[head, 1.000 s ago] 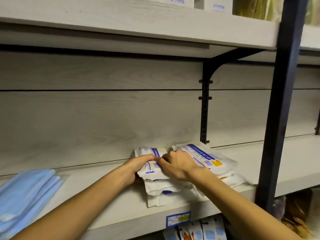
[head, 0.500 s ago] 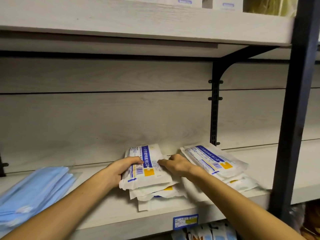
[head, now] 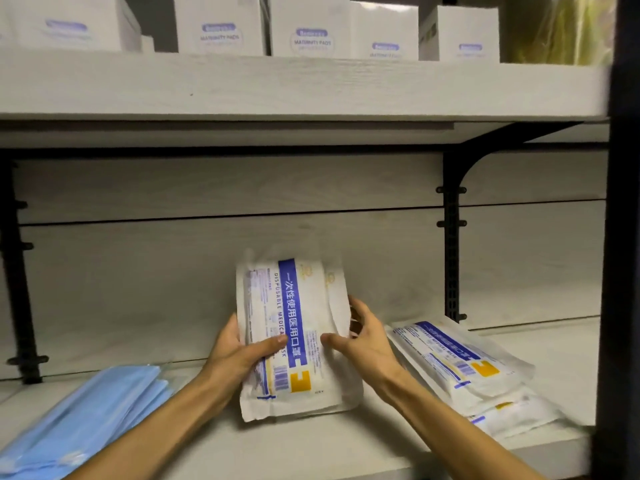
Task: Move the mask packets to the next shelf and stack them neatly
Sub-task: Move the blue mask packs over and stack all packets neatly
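Packets (head: 294,337) of masks, flat on the shelf (head: 311,441) half a second ago, now stand upright in both hands, bottom edges squared against the board. The left hand (head: 239,355) grips one side, thumb across the front; the right hand (head: 363,341) steadies the other. Beyond the right fingers lies a slumped pile (head: 460,368); past the left fingers, blue masks (head: 86,417). A black post (head: 623,237) bounds the far right.

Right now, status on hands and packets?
Left hand and right hand hold upright packet bundle. Second packet stack lies right. Blue masks left, apart.
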`<state>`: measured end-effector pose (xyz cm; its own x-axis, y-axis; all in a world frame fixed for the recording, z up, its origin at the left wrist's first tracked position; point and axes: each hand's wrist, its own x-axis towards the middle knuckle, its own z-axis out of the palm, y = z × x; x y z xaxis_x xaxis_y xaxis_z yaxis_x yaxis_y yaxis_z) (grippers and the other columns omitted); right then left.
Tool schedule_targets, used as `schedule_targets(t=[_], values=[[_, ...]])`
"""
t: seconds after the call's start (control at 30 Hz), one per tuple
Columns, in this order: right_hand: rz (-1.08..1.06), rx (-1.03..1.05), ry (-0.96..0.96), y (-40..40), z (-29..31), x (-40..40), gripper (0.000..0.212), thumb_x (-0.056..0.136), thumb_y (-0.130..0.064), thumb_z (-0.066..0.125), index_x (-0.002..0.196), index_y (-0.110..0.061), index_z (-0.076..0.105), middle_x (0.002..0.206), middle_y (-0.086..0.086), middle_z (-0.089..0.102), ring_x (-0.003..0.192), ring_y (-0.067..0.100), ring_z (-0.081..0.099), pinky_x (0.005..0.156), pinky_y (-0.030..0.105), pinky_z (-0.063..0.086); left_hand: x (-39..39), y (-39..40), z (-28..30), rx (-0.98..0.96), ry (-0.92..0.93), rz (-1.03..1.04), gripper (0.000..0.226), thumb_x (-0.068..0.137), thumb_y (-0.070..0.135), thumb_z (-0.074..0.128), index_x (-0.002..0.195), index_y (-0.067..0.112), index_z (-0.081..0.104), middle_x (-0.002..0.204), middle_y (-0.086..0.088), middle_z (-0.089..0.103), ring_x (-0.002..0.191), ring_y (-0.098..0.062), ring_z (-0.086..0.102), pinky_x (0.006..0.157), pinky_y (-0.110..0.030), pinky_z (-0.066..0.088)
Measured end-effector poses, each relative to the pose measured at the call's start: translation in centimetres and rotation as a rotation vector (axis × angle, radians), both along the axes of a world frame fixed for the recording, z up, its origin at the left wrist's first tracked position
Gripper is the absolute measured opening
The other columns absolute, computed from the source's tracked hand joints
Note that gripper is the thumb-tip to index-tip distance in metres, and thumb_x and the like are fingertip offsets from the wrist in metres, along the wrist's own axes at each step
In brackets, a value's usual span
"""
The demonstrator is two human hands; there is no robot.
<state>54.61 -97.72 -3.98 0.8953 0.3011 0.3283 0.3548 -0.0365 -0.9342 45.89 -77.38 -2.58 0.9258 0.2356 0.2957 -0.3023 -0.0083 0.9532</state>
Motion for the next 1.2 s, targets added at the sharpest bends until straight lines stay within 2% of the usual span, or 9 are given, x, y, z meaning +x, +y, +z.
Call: schedule_targets(t=[0.13,0.33,0.4,0.47,0.63,0.77,0.93,1.07,1.2], values=[[-0.03,0.052,-0.119,0.4,-1.3,-0.5,0.074,0.087,0.002,0.073,0.143,-0.031,0.037,0.123,-0.018,0.056,0.097,-0.018,0.063,0.064,0.011,0.055,-0.3,-0.4,-0.2,0.115,-0.054,0.036,0.055,0.08,0.0,0.078,0.124,0.017,0.049,0.101,-0.004,0.079,0.088,-0.029,0.078,0.063,-0.035,0.063],[0.001,0.012,-0.147,0.1,-2.1,-1.6,0.075,0.091,-0.002,0.07,0.142,-0.037,0.028,0.133,-0.007,0.054,0.104,-0.001,0.068,0.069,0.018,0.06,-0.3,-0.7,-2.0,0.193,-0.022,-0.015,0.072,0.079,0.002,0.081,0.135,0.019,0.039,0.105,-0.002,0.078,0.093,-0.028,0.077,0.069,-0.038,0.064],[0.041,-0.026,-0.101,-0.1,-2.9,-2.3,0.083,0.092,-0.011,0.069,0.153,-0.036,0.019,0.143,-0.003,0.049,0.112,0.009,0.068,0.081,0.032,0.064,-0.4,-1.0,-2.8,0.224,-0.019,-0.002,0.07,0.08,0.008,0.08,0.137,0.02,0.041,0.104,0.001,0.078,0.092,-0.025,0.077,0.07,-0.038,0.065],[0.062,-0.043,-0.06,-0.4,-3.2,-2.6,0.091,0.089,-0.025,0.071,0.157,-0.043,0.013,0.154,-0.002,0.04,0.124,0.018,0.062,0.092,0.045,0.061,-0.4,-1.3,-3.1,0.245,-0.044,0.009,0.071,0.081,0.01,0.08,0.139,0.023,0.041,0.105,0.003,0.077,0.093,-0.023,0.077,0.071,-0.038,0.065],[-0.049,-0.064,-0.329,-0.3,-1.2,-3.1,0.098,0.079,-0.03,0.069,0.158,-0.041,0.012,0.163,-0.014,0.029,0.146,0.01,0.038,0.116,0.048,0.041,-0.3,-1.9,-2.1,0.175,-0.166,0.036,0.085,0.073,0.005,0.086,0.138,0.031,0.036,0.113,-0.001,0.075,0.1,-0.023,0.076,0.072,-0.04,0.064],[0.052,-0.1,-0.277,0.3,-2.2,-2.7,0.107,0.078,-0.037,0.075,0.158,-0.042,0.005,0.158,-0.008,0.041,0.142,0.015,0.046,0.112,0.054,0.043,-0.3,-2.2,-2.4,0.124,-0.113,-0.034,0.093,0.061,0.037,0.091,0.137,0.022,0.038,0.112,0.002,0.076,0.1,-0.023,0.075,0.076,-0.037,0.063],[0.045,-0.105,-0.294,0.5,-1.4,-3.2,0.084,0.083,-0.021,0.067,0.154,-0.035,0.024,0.143,-0.006,0.056,0.13,0.016,0.058,0.103,0.045,0.053,-0.5,-2.2,-2.0,0.128,-0.098,-0.027,0.112,0.042,0.063,0.093,0.134,0.024,0.042,0.112,0.002,0.076,0.101,-0.021,0.075,0.076,-0.033,0.063],[0.115,-0.131,-0.215,0.1,-1.8,-2.2,0.069,0.088,0.002,0.061,0.134,-0.044,0.039,0.135,-0.001,0.063,0.118,0.012,0.067,0.091,0.032,0.06,-0.6,-1.9,-2.1,0.148,-0.051,-0.06,0.079,0.076,0.041,0.084,0.139,0.026,0.037,0.117,-0.002,0.073,0.103,-0.017,0.074,0.075,-0.03,0.062],[0.111,-0.071,-0.185,0.3,-2.6,-2.1,0.068,0.083,-0.003,0.062,0.138,-0.039,0.042,0.131,-0.007,0.066,0.118,0.013,0.067,0.096,0.038,0.058,-0.6,-2.2,-2.1,0.213,-0.049,-0.04,0.067,0.082,0.033,0.073,0.137,0.032,0.034,0.121,0.003,0.069,0.102,-0.011,0.074,0.074,-0.027,0.062]])
